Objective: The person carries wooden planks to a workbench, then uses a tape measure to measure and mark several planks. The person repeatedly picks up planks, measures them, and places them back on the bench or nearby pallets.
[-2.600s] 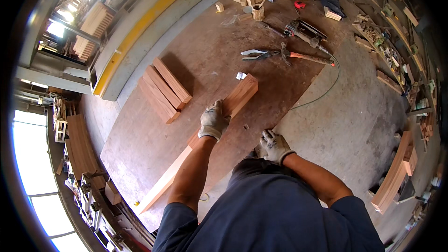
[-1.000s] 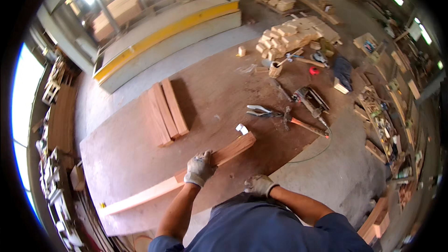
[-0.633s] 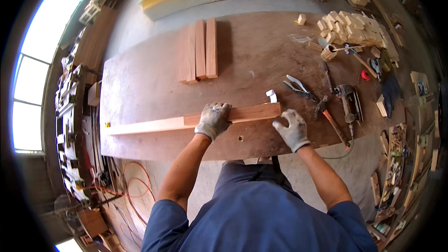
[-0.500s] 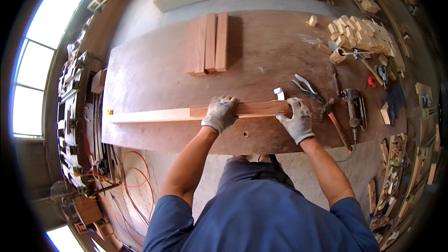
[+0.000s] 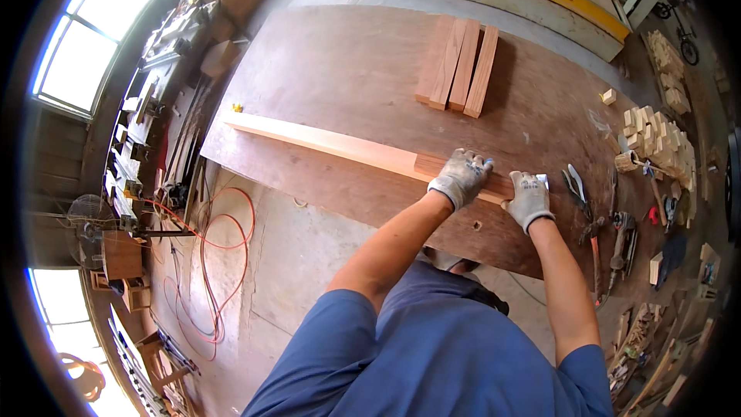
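Note:
A long pale wooden strip point(image 5: 324, 141) runs across the near part of the worktable. A shorter reddish-brown wooden block point(image 5: 429, 164) lies along its right-hand part. My left hand point(image 5: 463, 177), in a grey-white work glove, is closed over the middle of this block. At the block's right end, my gloved right hand point(image 5: 529, 197) grips it with the thumb on the near side. The gloves hide parts of the block and its right end. Just beyond the right hand lies a small white slip point(image 5: 543, 180).
Several reddish-brown boards point(image 5: 467, 69) lie side by side farther back. To the right are pliers point(image 5: 575, 184), a hammer point(image 5: 595, 259), an air tool point(image 5: 620, 241) and a heap of pale blocks point(image 5: 656, 143). An orange hose point(image 5: 245, 239) coils on the floor at left.
The view has turned, so the table and strip now slant down to the right. Both hands keep hold of the brown block and appear closer together.

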`<state>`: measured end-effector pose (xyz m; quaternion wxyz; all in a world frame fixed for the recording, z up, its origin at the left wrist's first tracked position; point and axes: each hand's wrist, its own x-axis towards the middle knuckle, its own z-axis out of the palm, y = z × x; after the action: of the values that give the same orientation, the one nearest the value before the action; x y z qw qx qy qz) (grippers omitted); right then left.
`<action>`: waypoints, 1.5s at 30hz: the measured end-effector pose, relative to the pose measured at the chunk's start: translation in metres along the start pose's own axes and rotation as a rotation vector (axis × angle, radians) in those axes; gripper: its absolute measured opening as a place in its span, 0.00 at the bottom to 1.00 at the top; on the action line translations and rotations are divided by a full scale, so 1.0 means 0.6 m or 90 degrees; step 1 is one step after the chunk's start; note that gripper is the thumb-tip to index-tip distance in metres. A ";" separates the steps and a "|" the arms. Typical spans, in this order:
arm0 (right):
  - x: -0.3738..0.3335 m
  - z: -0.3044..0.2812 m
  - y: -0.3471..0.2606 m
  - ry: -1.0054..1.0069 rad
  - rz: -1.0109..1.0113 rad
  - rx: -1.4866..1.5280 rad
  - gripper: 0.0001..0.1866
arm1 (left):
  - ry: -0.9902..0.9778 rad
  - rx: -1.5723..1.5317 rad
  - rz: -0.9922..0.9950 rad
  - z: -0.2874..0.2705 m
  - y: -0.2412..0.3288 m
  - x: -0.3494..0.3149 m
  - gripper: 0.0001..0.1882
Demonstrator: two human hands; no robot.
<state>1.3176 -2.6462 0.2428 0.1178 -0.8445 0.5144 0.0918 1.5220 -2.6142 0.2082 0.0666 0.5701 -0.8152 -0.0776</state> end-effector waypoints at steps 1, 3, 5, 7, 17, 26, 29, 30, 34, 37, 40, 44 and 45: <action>0.007 -0.005 -0.003 -0.030 0.009 0.003 0.33 | -0.015 0.002 -0.007 -0.001 -0.016 -0.004 0.22; 0.011 -0.012 -0.005 -0.043 0.006 0.003 0.30 | -0.029 -0.004 -0.012 -0.008 -0.050 -0.020 0.21; 0.011 -0.015 -0.007 -0.041 -0.011 0.002 0.30 | -0.086 -0.021 -0.036 -0.028 -0.092 -0.037 0.20; 0.014 0.006 0.014 -0.014 -0.019 -0.009 0.28 | -0.110 -0.018 -0.047 -0.043 -0.114 -0.044 0.18; 0.018 0.009 0.009 -0.016 -0.034 -0.003 0.26 | -0.099 -0.080 -0.040 -0.042 -0.129 -0.057 0.16; 0.019 0.030 0.027 0.071 -0.094 0.030 0.16 | -0.056 -0.046 0.002 -0.046 -0.125 -0.054 0.08; 0.027 0.043 0.030 0.042 -0.061 -0.019 0.09 | -0.037 -0.079 -0.001 -0.023 -0.118 -0.049 0.07; 0.035 0.034 0.016 0.044 -0.045 0.001 0.08 | -0.029 -0.082 0.011 -0.017 -0.132 -0.054 0.07; 0.110 0.128 -0.034 0.133 -0.040 -0.091 0.11 | -0.025 -0.022 0.026 -0.023 -0.171 -0.087 0.27; 0.001 0.040 -0.018 0.132 -0.020 -0.015 0.29 | -0.042 -0.018 0.016 0.000 -0.174 -0.053 0.31; -0.122 0.072 -0.009 0.352 0.011 0.076 0.37 | -0.058 -0.047 0.100 0.012 -0.182 -0.034 0.32; -0.265 0.176 -0.004 0.347 0.211 0.179 0.27 | -0.048 -0.007 0.233 0.013 -0.197 -0.025 0.27; -0.302 0.212 -0.009 0.307 0.281 0.187 0.25 | -0.041 -0.021 0.250 0.024 -0.191 -0.010 0.27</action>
<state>1.2358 -2.4532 0.1716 0.0906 -0.6846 0.7050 -0.1616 1.6266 -2.6464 0.1710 0.0634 0.3964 -0.9109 -0.0949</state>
